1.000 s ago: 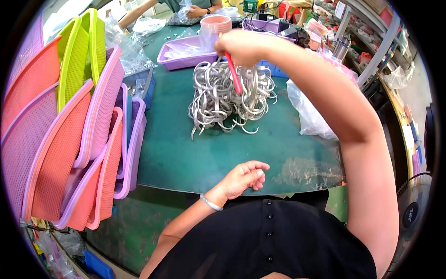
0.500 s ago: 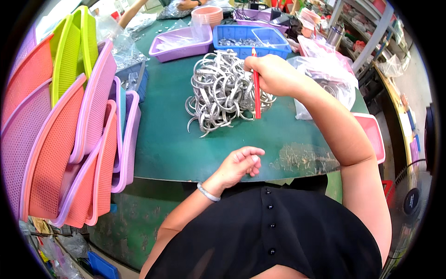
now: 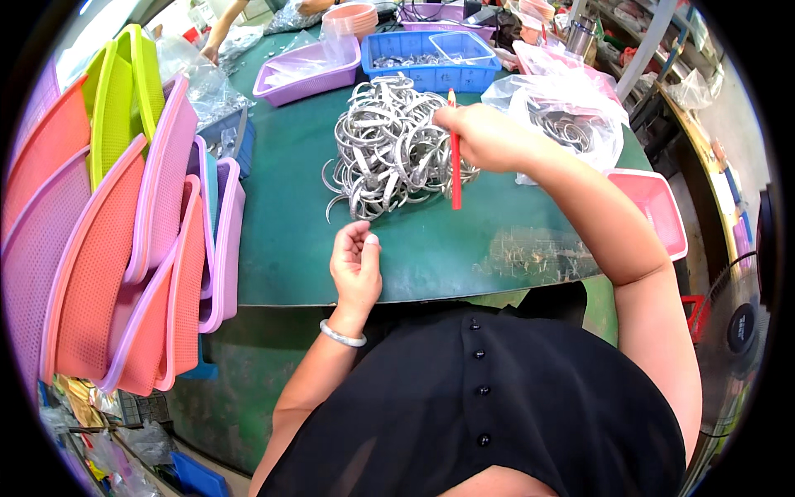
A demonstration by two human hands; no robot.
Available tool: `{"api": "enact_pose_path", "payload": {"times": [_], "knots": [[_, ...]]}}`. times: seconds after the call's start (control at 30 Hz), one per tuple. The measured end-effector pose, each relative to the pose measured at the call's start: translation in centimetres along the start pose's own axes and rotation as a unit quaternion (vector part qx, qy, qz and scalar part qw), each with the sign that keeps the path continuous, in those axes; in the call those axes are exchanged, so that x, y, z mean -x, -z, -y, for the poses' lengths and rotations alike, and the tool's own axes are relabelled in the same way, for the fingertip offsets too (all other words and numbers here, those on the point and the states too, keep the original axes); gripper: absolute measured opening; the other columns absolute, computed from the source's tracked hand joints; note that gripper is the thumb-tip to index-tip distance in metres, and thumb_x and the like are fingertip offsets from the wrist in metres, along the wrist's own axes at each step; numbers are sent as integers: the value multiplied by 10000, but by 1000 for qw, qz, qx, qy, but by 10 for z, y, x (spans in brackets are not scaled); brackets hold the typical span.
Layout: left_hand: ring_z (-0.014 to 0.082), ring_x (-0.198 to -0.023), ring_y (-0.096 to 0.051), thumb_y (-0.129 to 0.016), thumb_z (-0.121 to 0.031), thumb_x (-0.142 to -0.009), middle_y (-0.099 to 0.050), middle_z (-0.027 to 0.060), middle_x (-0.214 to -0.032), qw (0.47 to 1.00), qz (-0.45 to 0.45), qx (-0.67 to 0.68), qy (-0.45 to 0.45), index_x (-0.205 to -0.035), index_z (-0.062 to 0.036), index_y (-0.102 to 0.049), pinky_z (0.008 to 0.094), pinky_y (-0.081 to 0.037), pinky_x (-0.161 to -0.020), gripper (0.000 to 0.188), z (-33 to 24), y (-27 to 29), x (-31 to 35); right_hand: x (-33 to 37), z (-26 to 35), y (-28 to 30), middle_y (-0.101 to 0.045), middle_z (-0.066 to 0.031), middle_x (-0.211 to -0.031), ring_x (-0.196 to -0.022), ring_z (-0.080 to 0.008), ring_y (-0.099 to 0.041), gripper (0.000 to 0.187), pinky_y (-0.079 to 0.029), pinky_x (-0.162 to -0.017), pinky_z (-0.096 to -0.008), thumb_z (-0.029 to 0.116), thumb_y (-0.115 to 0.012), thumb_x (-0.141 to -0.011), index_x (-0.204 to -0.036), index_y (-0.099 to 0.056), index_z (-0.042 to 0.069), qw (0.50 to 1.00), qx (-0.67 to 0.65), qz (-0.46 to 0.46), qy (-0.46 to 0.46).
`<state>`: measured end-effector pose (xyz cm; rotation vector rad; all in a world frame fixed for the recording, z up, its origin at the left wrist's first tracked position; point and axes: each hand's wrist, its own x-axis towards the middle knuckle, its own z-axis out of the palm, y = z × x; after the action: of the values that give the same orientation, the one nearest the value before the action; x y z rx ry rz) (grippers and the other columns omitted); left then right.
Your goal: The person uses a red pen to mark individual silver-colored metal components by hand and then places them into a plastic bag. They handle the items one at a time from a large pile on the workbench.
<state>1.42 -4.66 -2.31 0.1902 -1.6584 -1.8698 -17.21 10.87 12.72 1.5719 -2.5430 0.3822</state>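
Observation:
A heap of silver open metal bangles (image 3: pixel 387 149) lies tangled on the green table. My right hand (image 3: pixel 480 137) grips a red pencil (image 3: pixel 456 170) at the right side of the heap, the pencil upright in the picture and overlapping some bangles. Just below the heap, over the near part of the tabletop, is my left hand (image 3: pixel 356 269). Its fingers are loosely curled, the thumb stands a little apart, and I see nothing held in it. A pale bangle (image 3: pixel 342 334) circles my left wrist.
Stacked plastic baskets (image 3: pixel 99 265) crowd the left. Behind the heap stand a purple basket (image 3: pixel 310 76) and a blue tray (image 3: pixel 431 76) with small metal parts. Clear bags (image 3: pixel 571 124) and a pink tray (image 3: pixel 650 207) sit at right. Another person's hand (image 3: pixel 210 53) shows far left.
My left hand has moved left and away from me, up toward the bangles. My right hand keeps its hold on the pencil beside the heap. The view has shifted slightly.

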Motion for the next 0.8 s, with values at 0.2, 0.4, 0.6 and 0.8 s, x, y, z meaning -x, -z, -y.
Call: {"api": "enact_pose_path", "payload": {"times": [0.2,0.4,0.6,0.8], "knots": [[106,-758,-489,-556,-17,-800,-437,93,-1023,987,-23,-135,-78,-1106,12,-421,200,-451,-610,336,-2,-4,0,30,-6,-22,-573,-189,-730,-715,-347,-579,169,-449,-626,-384,25,-524,-748,-915,-515,9,996,-67,-10,-57],[130,-778,-496,-564,-2,-781,-401,107,-1073,979,0,-179,-98,-1105,8,-422,212,-464,-604,354,-3,-7,-3,31,-14,-16,-558,-179,-702,-662,-338,-557,117,-439,-605,-370,52,-576,-743,-830,-518,0,984,-144,-74,-70],[129,-776,-492,-560,23,-763,-415,103,-1058,974,-1,-192,-121,-1071,7,-454,209,-458,-592,326,-2,-9,-5,40,-16,-9,-568,-173,-713,-701,-340,-568,118,-435,-613,-386,51,-573,-740,-835,-525,-1,977,-152,-104,-108],[125,-775,-490,-557,36,-754,-394,108,-1072,967,-3,-220,-131,-1066,3,-466,203,-455,-585,328,-5,-11,-3,41,-23,-19,-559,-173,-713,-702,-328,-560,93,-438,-633,-374,52,-554,-748,-823,-521,7,979,-123,-151,-59]]}}
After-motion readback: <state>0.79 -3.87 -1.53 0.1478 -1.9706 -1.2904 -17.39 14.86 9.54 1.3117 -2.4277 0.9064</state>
